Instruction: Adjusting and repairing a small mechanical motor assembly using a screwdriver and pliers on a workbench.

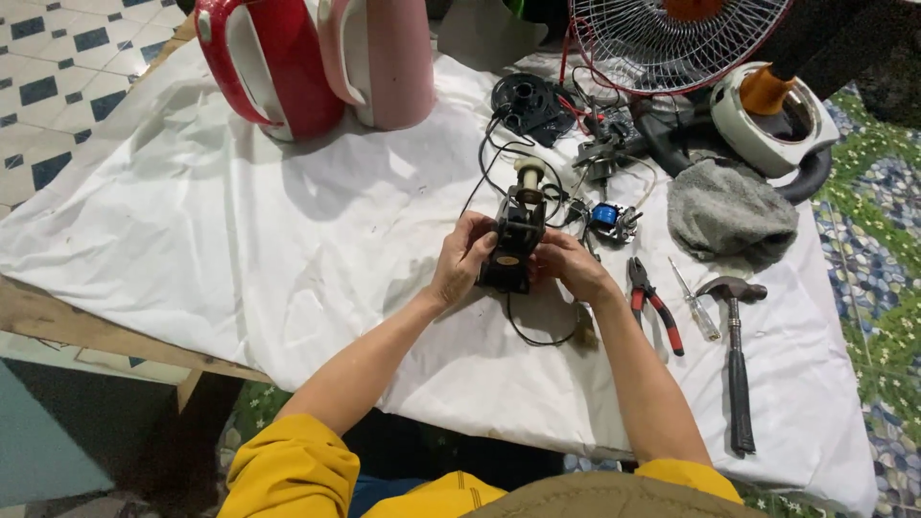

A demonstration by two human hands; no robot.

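Note:
A small black fan motor [515,235] with a cream spindle on top stands upright on the white cloth [240,230]. My left hand [461,259] grips its left side. My right hand [574,266] holds its right side, fingers wrapped against the housing. Black wires run from the motor toward the back and loop under my right wrist.
Red-handled pliers [655,305], a screwdriver [695,300] and a hammer [735,360] lie to the right. A grey rag [729,213], a small blue part [605,217], a black round cover [531,104], a fan grille [672,38] and fan base [772,120] sit behind. Red [273,62] and pink [384,58] jugs stand far left.

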